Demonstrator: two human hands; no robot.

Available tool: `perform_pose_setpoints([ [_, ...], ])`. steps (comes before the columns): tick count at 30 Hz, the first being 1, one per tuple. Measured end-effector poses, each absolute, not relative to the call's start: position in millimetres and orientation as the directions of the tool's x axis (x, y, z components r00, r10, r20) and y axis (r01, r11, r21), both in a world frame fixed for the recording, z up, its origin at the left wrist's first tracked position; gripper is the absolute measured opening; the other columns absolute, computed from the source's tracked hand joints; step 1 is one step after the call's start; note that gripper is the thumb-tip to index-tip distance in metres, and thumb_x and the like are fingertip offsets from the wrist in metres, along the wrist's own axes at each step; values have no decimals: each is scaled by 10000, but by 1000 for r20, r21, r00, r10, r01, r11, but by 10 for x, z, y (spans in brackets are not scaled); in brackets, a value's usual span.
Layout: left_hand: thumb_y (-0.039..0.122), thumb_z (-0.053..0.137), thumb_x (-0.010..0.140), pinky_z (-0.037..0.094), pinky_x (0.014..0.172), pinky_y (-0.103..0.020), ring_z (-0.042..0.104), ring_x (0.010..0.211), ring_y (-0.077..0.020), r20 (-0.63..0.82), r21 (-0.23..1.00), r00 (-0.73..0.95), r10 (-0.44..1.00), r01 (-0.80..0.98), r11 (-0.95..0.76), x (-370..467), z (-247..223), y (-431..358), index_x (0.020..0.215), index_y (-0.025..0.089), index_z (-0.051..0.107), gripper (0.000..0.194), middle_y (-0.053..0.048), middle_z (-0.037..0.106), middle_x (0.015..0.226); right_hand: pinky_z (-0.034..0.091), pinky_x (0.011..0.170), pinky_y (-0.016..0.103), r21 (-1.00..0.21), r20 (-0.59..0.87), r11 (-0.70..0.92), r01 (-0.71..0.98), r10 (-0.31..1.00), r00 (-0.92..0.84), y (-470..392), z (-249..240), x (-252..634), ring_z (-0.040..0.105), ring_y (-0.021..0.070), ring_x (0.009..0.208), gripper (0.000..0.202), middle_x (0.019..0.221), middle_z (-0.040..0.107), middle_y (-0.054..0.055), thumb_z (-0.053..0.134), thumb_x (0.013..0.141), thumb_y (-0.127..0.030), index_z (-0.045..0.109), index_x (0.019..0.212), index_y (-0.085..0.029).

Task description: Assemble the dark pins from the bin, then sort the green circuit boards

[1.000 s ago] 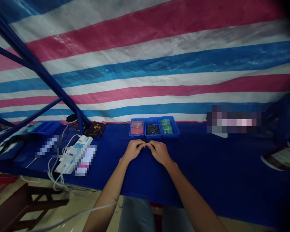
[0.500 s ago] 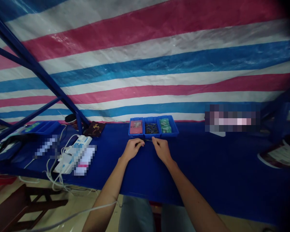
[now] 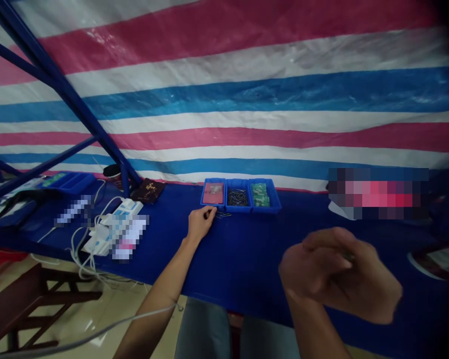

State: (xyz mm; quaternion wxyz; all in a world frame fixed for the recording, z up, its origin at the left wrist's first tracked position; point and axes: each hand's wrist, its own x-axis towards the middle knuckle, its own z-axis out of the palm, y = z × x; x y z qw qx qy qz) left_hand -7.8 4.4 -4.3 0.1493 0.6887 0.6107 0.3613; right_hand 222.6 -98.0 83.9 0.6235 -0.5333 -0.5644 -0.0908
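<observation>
My left hand (image 3: 200, 223) rests on the blue table in front of the bins, its fingers curled together; what they hold, if anything, is hidden. Just right of its fingertips lie a few thin dark screws or pins (image 3: 223, 215). My right hand (image 3: 340, 276) is raised close to the camera, on the right. Its fingers are curled in, the thumb side up, and whatever may be inside is too small to make out. Three joined blue bins hold a pink packet (image 3: 213, 193), a heap of dark screw-like pieces (image 3: 238, 197) and green-and-clear packets (image 3: 260, 194).
On the left of the table (image 3: 247, 264) are a white power strip (image 3: 114, 227) with tangled cables, a dark brown packet (image 3: 148, 190) and a blue tray (image 3: 73, 183). A blue metal frame (image 3: 71, 107) slants before the striped sheet (image 3: 247, 99). A cup (image 3: 441, 262) lies far right.
My right hand has left the small pieces in front of the bins and come up and right, nearer the camera. My left hand stays by the bins. The view has shifted slightly.
</observation>
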Motion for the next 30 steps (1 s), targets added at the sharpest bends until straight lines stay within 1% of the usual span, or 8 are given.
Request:
perform_pose_setpoints([
  [2,440,539,927,344,602,-222,560,562,-119,305,611,-2,952,767,-194,-73,-17,35,920,219,768,318,19,610,579,416,612,328,-609,761,340,716,505,407,-849,814,2196,584,210,675,390,718,604,59,373,1021,-423,650,1172,-194],
  [3,438,543,925,336,599,-226,567,571,-123,298,590,3,955,786,-186,-73,-1,30,926,227,770,310,17,614,582,405,588,311,-622,731,316,716,560,389,-776,757,2190,578,199,635,378,684,612,52,449,992,-466,697,1067,-190],
  [5,434,547,921,325,602,-236,574,596,-136,294,540,9,956,823,-174,-83,23,25,939,240,773,299,5,627,604,359,528,281,-656,505,175,734,824,255,-701,565,2217,533,170,529,474,571,589,25,473,951,-586,721,845,-196],
  [6,435,545,921,322,601,-239,575,605,-142,285,527,4,958,835,-160,-94,30,26,948,242,773,300,-1,635,615,350,527,279,-665,391,90,741,888,243,-719,446,2251,522,164,510,514,545,581,23,466,947,-608,707,764,-192],
  [8,430,541,923,324,606,-245,575,615,-151,270,510,22,963,845,-163,-121,31,34,954,244,771,297,-8,637,623,355,542,281,-690,248,-42,723,924,290,-858,218,2343,516,160,510,561,541,582,27,433,958,-623,692,729,-181],
  [10,418,550,915,329,604,-250,571,614,-154,255,508,55,965,842,-182,-148,21,47,939,244,772,283,-10,641,631,350,530,285,-719,173,-84,690,940,295,-1049,58,2423,508,161,493,583,525,573,27,426,952,-646,687,728,-175],
  [14,423,569,904,343,593,-250,570,602,-152,237,504,87,968,841,-199,-177,2,61,950,258,776,269,-4,650,642,340,501,283,-756,124,-83,649,956,267,-1252,-51,2456,503,165,469,592,507,554,15,411,949,-667,678,727,-188],
  [30,414,636,873,334,583,-241,609,642,-158,170,464,178,969,853,-238,-180,5,67,982,298,772,209,5,679,677,305,495,271,-680,115,-58,731,976,184,-1234,-119,2424,547,178,496,577,534,577,13,379,967,-659,663,737,-212],
])
